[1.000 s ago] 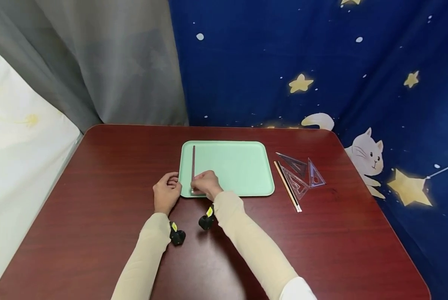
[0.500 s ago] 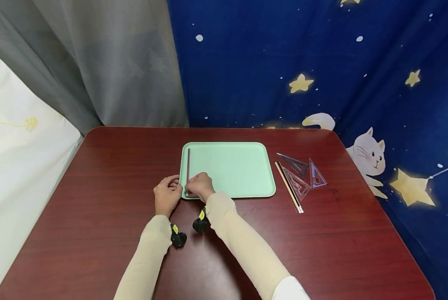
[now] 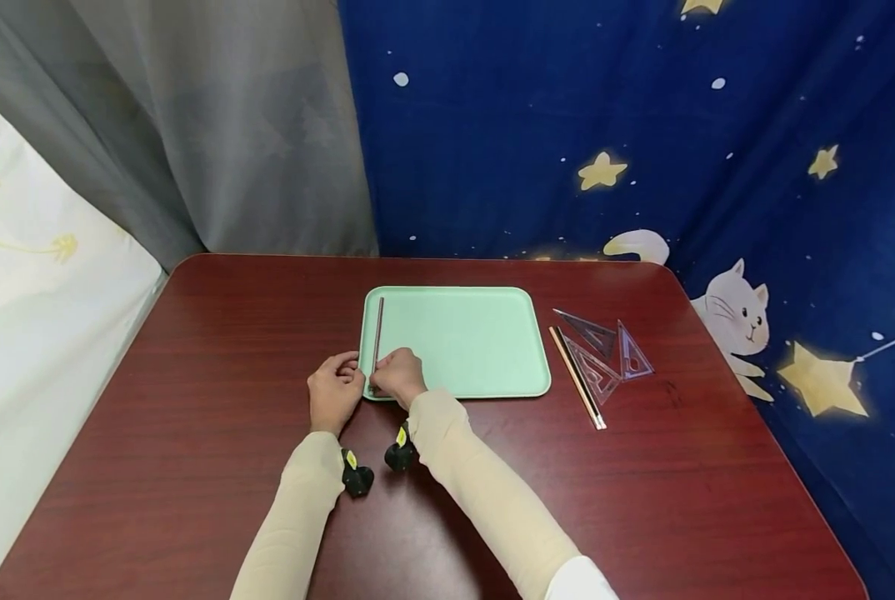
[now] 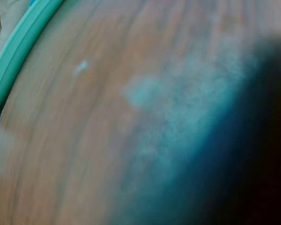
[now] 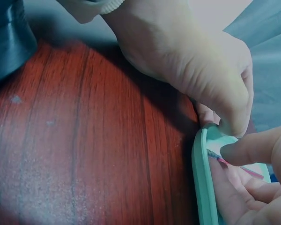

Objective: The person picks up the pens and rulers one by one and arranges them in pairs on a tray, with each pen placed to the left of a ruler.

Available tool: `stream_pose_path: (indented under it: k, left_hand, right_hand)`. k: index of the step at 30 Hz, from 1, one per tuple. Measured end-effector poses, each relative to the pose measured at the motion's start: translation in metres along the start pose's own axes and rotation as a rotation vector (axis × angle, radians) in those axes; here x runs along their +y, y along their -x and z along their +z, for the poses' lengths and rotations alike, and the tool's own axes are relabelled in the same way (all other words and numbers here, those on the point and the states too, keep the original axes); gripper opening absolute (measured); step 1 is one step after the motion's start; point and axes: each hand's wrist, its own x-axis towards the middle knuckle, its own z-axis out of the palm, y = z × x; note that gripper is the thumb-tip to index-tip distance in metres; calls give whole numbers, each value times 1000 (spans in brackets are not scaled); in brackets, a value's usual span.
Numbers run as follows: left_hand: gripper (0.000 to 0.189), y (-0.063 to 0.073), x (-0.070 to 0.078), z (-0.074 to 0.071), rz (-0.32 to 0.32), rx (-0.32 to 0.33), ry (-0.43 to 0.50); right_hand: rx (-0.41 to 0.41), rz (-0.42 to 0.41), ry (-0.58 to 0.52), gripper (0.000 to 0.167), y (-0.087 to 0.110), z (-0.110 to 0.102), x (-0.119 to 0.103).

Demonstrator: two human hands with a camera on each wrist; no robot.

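A mint-green tray (image 3: 462,342) lies on the table. Along its left side, inside the rim, is a dark reddish pencil (image 3: 378,325), its far end angled slightly right. My right hand (image 3: 400,375) pinches the pencil's near end between thumb and fingers; in the right wrist view the metal-banded end of the pencil (image 5: 213,154) shows beside the thumb. At the tray's near left corner, my left hand (image 3: 335,392) grips the rim, thumb on the inner side and fingers outside. The left wrist view is blurred, showing mostly table and a strip of tray rim (image 4: 18,51).
Right of the tray, a light wood pencil (image 3: 573,375) and a black pencil (image 3: 581,373) lie side by side. Next to them are three clear set squares (image 3: 592,371), partly overlapping. Curtains hang behind the table's far edge (image 3: 447,259).
My right hand has shifted left with the pencil, bringing it closer to the tray's left rim. In the last half second the pencil's far end swung slightly right. My left hand stays at the corner.
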Motion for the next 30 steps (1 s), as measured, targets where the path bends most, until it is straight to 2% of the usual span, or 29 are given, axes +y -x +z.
stream_pose_path:
  k: [7, 13, 16, 24, 30]
  left_hand:
    - [28, 1, 1, 0, -27, -13, -16]
    - [28, 1, 2, 0, -31, -4, -28]
    - [27, 0, 4, 0, -34, -1, -29]
    - [27, 2, 1, -1, -60, -24, -34]
    - [28, 2, 2, -2, -54, -32, -32]
  right_hand:
    - [-15, -26, 9, 22, 3, -7, 3]
    - [-26, -58, -17, 8, 6, -18, 10]
    - [-43, -69, -45, 16, 8, -23, 12]
    - [-69, -76, -118, 22, 12, -39, 21]
    - [-76, -73, -143, 24, 15, -50, 28]
